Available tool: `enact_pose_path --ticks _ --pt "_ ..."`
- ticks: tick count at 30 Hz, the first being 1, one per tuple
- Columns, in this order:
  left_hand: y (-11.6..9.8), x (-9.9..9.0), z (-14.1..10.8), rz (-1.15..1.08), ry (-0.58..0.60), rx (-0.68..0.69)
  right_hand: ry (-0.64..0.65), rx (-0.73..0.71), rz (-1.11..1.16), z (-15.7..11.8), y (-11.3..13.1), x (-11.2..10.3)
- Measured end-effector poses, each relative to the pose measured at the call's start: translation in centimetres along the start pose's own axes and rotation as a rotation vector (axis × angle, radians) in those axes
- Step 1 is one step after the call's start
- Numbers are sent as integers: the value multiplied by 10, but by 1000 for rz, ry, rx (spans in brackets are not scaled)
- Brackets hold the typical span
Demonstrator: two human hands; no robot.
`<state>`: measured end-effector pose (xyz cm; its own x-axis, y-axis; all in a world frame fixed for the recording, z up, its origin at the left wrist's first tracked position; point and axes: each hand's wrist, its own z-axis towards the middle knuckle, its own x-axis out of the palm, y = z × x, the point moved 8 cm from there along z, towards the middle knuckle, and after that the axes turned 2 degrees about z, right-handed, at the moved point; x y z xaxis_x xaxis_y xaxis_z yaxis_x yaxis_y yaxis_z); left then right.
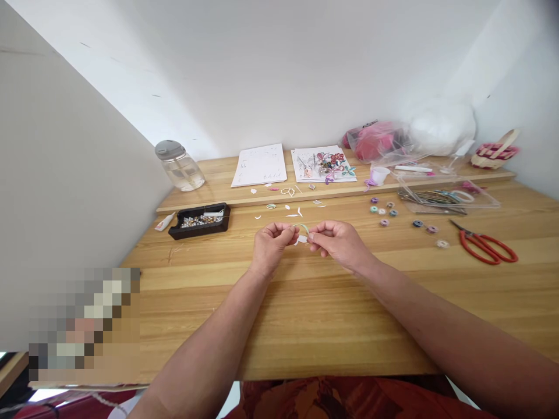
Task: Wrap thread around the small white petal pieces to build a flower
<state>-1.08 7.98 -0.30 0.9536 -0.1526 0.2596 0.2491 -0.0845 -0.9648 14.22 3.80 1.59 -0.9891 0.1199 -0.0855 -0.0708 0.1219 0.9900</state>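
Observation:
Between my two hands a thin pale-green strip (300,225) bends in a small arch, one end in each pinch. My left hand (274,243) grips its left end between thumb and forefinger. The right end is pinched in the fingertips of my right hand (336,241). A small white petal-shaped piece (303,239) shows just below the strip, between the hands; whether it lies on the table or is held I cannot tell. Just beyond the hands lie a white branching cut-out (297,213) and a green-edged leaf shape (271,206).
A black tray of beads (199,222) and a bottle (180,169) stand left. Paper sheets (259,164) lie on the raised back ledge (218,195). To the right are thread spools (418,223), a clear plastic box (484,201) and red-handled scissors (484,244).

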Motion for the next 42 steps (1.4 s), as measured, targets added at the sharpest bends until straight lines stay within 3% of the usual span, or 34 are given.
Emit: enact_pose_path --ticks 10,16,20,28,42 --pt "5 0 1 7 3 -11 -39 -194 -204 -1 9 -5" --pt "4 -2 2 5 -11 -4 39 -16 15 2 -6 1" --pt "1 -1 1 55 -12 25 35 27 117 2 -7 1" --pt "-1 1 0 146 -2 68 7 -24 -45 2 -1 -4" --pt "5 3 0 138 12 6 -19 -119 -267 1 8 -8"
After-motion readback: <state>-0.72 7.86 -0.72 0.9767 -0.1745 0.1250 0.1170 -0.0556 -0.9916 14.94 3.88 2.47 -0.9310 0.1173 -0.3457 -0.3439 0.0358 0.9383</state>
